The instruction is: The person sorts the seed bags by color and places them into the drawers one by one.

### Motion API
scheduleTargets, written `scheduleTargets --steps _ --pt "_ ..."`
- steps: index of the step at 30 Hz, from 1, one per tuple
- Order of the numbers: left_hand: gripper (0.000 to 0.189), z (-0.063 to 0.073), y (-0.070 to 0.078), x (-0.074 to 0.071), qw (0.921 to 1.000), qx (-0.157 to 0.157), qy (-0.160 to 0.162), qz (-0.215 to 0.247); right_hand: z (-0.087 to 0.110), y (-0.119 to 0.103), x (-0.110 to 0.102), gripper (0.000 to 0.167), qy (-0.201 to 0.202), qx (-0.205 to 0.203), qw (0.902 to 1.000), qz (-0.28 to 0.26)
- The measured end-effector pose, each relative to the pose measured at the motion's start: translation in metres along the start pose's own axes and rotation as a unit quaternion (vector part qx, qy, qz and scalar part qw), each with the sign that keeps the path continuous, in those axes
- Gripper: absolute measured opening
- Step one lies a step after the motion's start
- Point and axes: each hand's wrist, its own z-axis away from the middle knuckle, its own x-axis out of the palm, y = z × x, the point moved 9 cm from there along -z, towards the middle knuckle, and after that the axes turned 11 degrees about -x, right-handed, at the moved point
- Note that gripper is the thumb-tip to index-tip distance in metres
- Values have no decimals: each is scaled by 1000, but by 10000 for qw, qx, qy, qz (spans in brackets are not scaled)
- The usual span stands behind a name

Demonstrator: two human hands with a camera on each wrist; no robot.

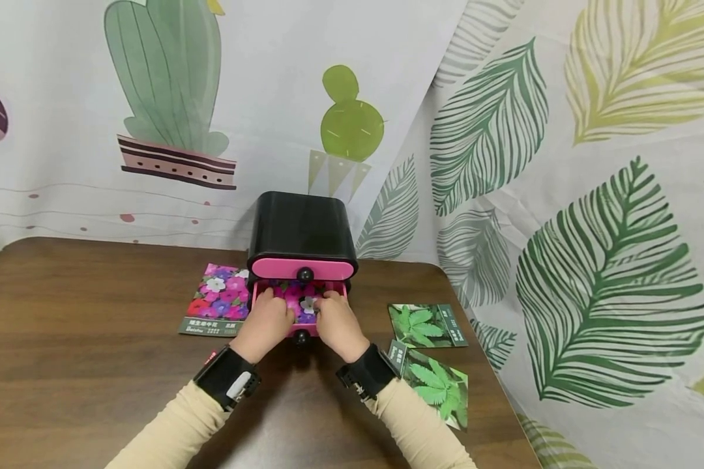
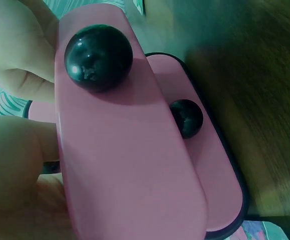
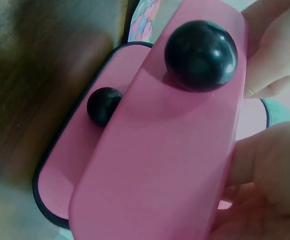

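Note:
A black chest of drawers [image 1: 305,225] with pink fronts stands at the back of the table. Its middle drawer [image 2: 124,150] is pulled out, a round black knob [image 3: 201,56] on its front. Inside lies a flower seed packet [image 1: 305,306] printed with pink, purple and white blooms. My left hand [image 1: 268,324] grips the packet at its left side, within the drawer. On the opposite side my right hand [image 1: 338,324] holds it, thumb inward. Both hands' fingertips are partly hidden by the drawer. A lower pink drawer [image 3: 59,185] is closed in the right wrist view.
Another flower packet [image 1: 220,299] lies left of the chest. To the right lie two packets with green leaves, the upper packet [image 1: 425,326] and the lower packet [image 1: 440,387], partly behind the right sleeve. A bit of red [image 1: 211,358] shows beside the left wrist. Printed cloth hangs behind.

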Motion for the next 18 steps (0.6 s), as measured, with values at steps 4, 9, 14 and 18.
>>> scheduleTargets --steps 4,9,14,18 --pt "27 3 -4 -3 9999 -149 53 63 12 -5 -15 16 721 126 9973 -3" --pt "22 11 -12 -35 9977 -208 626 139 30 -14 -33 14 1431 -51 9897 18" --pt "23 14 -47 -77 9888 -475 1389 257 43 -31 -37 13 1518 -525 9870 8" --pt "27 11 -87 -87 9854 -914 1426 188 48 -49 -28 15 1256 -939 9872 276"
